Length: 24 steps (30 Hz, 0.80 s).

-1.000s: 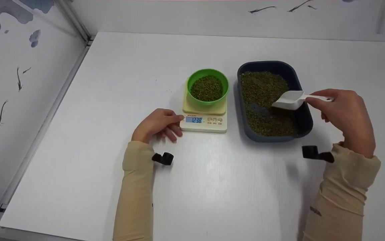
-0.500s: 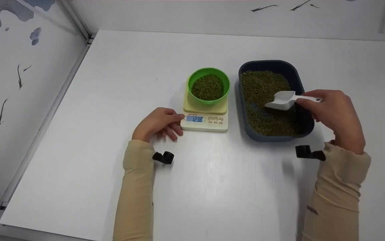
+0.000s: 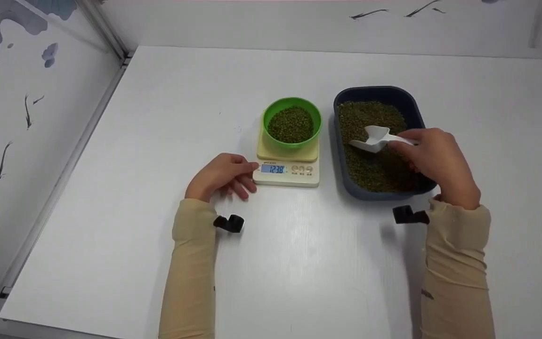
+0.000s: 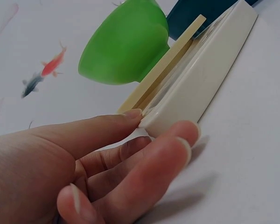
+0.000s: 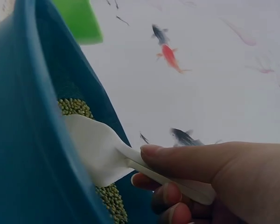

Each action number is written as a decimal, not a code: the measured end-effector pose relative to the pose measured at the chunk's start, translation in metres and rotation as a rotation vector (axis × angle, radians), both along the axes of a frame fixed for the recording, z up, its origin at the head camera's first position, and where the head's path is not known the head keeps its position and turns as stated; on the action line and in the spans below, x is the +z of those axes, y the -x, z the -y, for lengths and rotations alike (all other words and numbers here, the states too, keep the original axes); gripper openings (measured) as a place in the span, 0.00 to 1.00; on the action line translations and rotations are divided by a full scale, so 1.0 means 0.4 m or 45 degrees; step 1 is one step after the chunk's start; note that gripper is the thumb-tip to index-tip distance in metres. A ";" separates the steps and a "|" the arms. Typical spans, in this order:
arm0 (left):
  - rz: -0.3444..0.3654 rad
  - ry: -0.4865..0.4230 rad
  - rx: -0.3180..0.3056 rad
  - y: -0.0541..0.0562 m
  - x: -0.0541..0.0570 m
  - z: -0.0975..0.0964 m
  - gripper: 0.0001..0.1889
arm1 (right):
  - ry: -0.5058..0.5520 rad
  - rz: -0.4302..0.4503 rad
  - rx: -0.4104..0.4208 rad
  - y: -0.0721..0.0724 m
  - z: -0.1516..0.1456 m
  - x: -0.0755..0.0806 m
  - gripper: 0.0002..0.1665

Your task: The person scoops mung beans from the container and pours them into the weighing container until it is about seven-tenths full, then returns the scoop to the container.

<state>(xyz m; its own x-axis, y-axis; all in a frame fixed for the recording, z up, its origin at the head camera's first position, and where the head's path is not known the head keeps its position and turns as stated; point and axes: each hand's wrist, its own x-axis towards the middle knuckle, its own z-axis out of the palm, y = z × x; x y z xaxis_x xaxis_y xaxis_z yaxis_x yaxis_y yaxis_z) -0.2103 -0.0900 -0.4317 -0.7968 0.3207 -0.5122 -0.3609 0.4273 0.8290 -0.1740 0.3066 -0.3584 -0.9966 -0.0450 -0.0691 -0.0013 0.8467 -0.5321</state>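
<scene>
My right hand [image 3: 435, 155] pinches the handle of a white plastic scoop [image 3: 376, 140] between thumb and fingers. The scoop's bowl is tilted down among small green beans [image 3: 362, 174], which look like mung beans, inside a dark blue tub [image 3: 369, 194]. Some beans show around the scoop [image 5: 95, 147] in the right wrist view. Left of the tub, a green bowl [image 3: 294, 144] with beans in it stands on a cream kitchen scale [image 3: 306, 180], its display lit. At the scale's left corner, the thumb of my left hand [image 3: 221, 174] touches its edge, the other fingers loosely extended beside it.
Everything stands on a white table [image 3: 289, 263]. A patterned white wall [image 3: 252, 23] closes off the back, and another panel [image 3: 54, 108] runs along the left side. Black wrist mounts [image 3: 229, 223] stick out from both sleeves.
My right hand has moved left with the scoop, pushing it from the tub's right side further across the beans. The left hand, scale and bowl have stayed in place.
</scene>
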 end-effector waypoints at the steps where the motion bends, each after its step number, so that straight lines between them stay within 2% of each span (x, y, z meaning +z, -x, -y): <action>1: 0.001 -0.001 0.000 0.000 0.000 0.000 0.23 | -0.006 -0.004 0.009 0.001 0.004 -0.001 0.34; 4: -0.002 -0.001 0.001 0.001 0.001 0.001 0.23 | -0.036 -0.009 0.052 0.007 0.014 -0.008 0.32; 11: 0.001 0.006 -0.002 0.002 0.003 0.002 0.24 | -0.047 0.057 0.129 0.024 0.023 -0.029 0.30; 17: 0.006 0.004 0.005 0.002 -0.001 0.000 0.23 | -0.068 0.097 0.164 0.023 0.024 -0.039 0.24; 24: 0.006 -0.025 0.006 0.001 -0.002 0.002 0.24 | -0.095 0.173 0.209 0.021 0.029 -0.038 0.23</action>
<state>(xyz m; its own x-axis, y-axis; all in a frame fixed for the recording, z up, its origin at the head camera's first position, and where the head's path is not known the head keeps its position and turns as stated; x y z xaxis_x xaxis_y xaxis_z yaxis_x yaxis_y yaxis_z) -0.2109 -0.0907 -0.4327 -0.7958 0.3270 -0.5098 -0.3668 0.4096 0.8353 -0.1822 0.2950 -0.3735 -0.9576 -0.1953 -0.2115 -0.0747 0.8780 -0.4727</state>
